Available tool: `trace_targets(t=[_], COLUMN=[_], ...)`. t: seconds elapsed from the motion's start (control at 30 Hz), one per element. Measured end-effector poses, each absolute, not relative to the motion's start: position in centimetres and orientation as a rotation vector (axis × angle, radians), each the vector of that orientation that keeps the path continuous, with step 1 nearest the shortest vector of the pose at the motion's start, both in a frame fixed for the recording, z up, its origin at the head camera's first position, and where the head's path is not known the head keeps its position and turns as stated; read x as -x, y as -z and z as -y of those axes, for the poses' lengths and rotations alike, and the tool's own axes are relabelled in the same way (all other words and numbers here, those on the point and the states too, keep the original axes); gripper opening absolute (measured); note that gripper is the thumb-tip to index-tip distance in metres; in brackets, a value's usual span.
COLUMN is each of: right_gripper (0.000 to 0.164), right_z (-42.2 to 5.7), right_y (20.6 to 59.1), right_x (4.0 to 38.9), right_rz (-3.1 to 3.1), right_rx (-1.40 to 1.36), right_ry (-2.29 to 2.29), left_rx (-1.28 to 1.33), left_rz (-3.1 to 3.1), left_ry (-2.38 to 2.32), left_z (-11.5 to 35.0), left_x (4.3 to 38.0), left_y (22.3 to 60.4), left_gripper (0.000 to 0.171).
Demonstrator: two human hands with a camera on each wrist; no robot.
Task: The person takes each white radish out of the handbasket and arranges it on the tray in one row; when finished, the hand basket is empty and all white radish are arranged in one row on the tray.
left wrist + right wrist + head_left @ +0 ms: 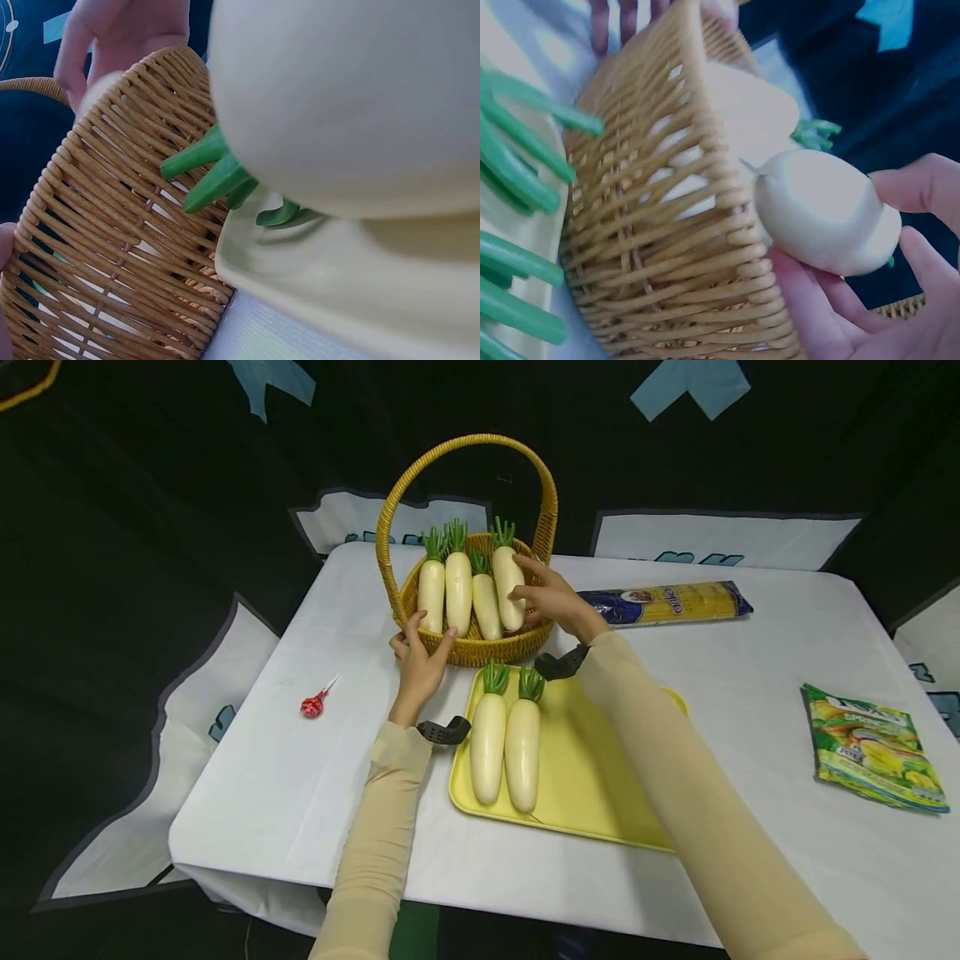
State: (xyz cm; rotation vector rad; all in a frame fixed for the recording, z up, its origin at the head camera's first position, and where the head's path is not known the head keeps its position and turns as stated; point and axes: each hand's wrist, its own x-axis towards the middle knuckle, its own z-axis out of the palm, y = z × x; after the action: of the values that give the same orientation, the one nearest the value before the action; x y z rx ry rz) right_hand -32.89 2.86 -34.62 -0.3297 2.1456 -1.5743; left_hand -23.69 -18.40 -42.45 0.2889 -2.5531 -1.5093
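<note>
My right hand [558,602] grips a white radish [507,578] with a green top, at the right side of a woven wicker basket [487,653]. In the right wrist view, thumb and fingers lie around that radish [821,214] above the rim. Several more white radishes stand leaning inside the basket, to the left of the held one. My left hand [422,670] holds the front left rim, its thumb over the edge and its fingers outside. Two radishes [487,747] lie side by side on the left part of a yellow tray [592,768] in front.
The basket's tall handle [480,440] arches above the radishes. A pasta pack [667,603] lies right of the basket. At the far right is a green packet [873,747], and a red lollipop [313,704] lies on the left of the white-covered table [262,802].
</note>
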Motion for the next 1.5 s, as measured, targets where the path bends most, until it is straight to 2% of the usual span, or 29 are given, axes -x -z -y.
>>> trace_targets(t=[0.23, 0.5, 0.73, 1.0, 1.3, 1.5], right_gripper=[0.061, 0.062, 0.067, 0.069, 0.069, 0.051], right_z=[-5.6, -10.0, -12.8, -13.4, -11.9, -11.8], right_y=[33.8, 32.7, 35.0, 38.9, 41.3, 41.5], right_x=[30.5, 24.7, 19.4, 14.2, 12.3, 12.1], right_rz=[-1.844, -1.646, -1.75, -1.9, -1.941, -2.067], right_rx=[0.377, 0.357, 0.305, 0.26, 0.236, 0.344], right_ry=[1.848, 1.953, 1.867, 1.731, 1.708, 1.667], left_rx=[-0.292, -0.287, -0.291, -0.291, -0.29, -0.28], left_rz=[2.559, 2.558, 2.554, 2.561, 2.55, 2.548], left_ry=[1.512, 1.518, 1.516, 1.508, 1.508, 1.505], left_z=[18.2, 18.2, 18.4, 18.3, 18.2, 18.1], left_x=[23.8, 23.8, 23.9, 24.0, 24.0, 24.0], left_y=[42.8, 42.5, 42.3, 42.6, 42.5, 42.5], left_gripper=[0.068, 0.067, 0.066, 0.065, 0.066, 0.066])
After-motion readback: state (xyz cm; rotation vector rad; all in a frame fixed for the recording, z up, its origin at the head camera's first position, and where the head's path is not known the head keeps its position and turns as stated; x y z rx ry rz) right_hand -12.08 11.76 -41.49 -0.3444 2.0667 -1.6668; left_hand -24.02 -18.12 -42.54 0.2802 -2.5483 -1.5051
